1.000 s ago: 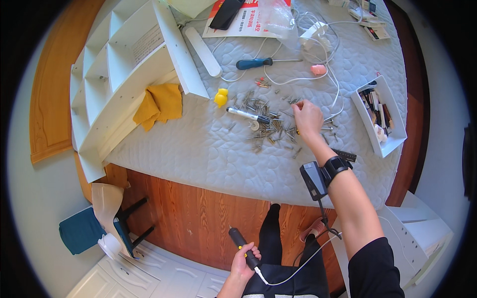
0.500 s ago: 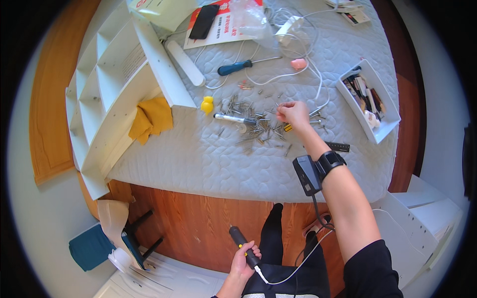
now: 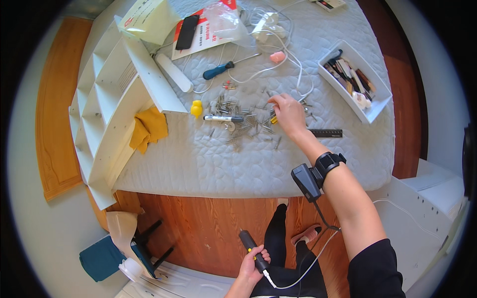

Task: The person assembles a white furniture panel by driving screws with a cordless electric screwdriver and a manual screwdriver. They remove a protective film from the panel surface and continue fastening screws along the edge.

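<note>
The right hand point(image 3: 288, 111) reaches into the screws point(image 3: 238, 119) scattered mid-bed point(image 3: 208, 169), fingers pinching, though whether a screw is caught I cannot tell. The left hand point(image 3: 252, 258), low, grips a dark tool point(image 3: 248, 242). Picking seems underway; next needs a clean single-screw pinch.

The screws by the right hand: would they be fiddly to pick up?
Probably. The screws look small and thin, scattered loose on the quilted cover, so each likely needs a fingertip pinch, as the right hand seems to be making. They look rigid and light. The soft quilting may keep them from rolling far, though some could settle into its dimples.
</note>
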Motion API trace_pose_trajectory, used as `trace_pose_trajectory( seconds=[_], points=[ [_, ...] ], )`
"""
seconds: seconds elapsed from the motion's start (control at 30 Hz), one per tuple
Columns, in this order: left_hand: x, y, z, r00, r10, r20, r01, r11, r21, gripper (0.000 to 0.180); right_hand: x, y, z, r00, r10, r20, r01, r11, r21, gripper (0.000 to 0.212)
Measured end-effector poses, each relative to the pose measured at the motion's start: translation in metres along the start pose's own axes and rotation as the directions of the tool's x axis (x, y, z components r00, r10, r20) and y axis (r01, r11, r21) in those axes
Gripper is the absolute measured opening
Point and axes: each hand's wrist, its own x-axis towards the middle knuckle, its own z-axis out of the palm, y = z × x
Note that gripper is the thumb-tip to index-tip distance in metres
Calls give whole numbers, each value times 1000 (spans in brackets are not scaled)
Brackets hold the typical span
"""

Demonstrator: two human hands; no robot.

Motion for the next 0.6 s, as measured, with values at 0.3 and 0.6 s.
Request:
trace_pose_trajectory(
  seconds=[0.3,0.6],
  points=[
    [-4,21,-7,997,70,21,-68,994,-81,15,33,-7,22,948,-251,197,306,892,-334,8],
    [-62,-4,51,873,340,350,-485,513,709,20,-150,-41,-119,751,627,205,-492,325,808,21]
  ],
)
